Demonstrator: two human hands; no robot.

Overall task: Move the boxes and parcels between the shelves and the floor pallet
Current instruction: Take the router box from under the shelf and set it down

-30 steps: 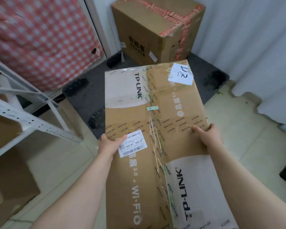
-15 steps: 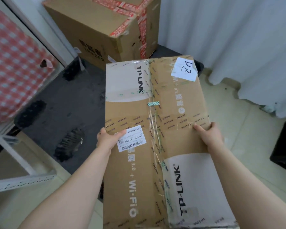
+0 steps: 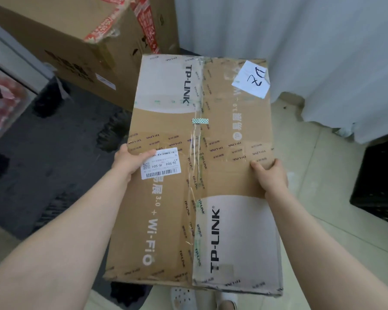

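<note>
I carry a long brown TP-LINK cardboard box (image 3: 222,175) flat in front of me, taped along its middle, with a white barcode label and a handwritten white note on top. My left hand (image 3: 129,161) grips its left edge, thumb over the barcode label. My right hand (image 3: 270,175) grips its right edge, thumb on top. The box hangs over the right part of the dark grey floor pallet (image 3: 54,157). A large brown box with red tape (image 3: 83,39) stands on the pallet's far end.
A white curtain (image 3: 311,52) hangs at the right. A black crate (image 3: 381,182) sits on the tiled floor at the right edge. Red checked cloth (image 3: 0,104) shows at the far left. My white shoe (image 3: 183,297) shows below the box.
The view has swung right and closer to the pallet; the white shelf frame has left the view. The taped box looms nearer. Both hands keep the same grip on the box.
</note>
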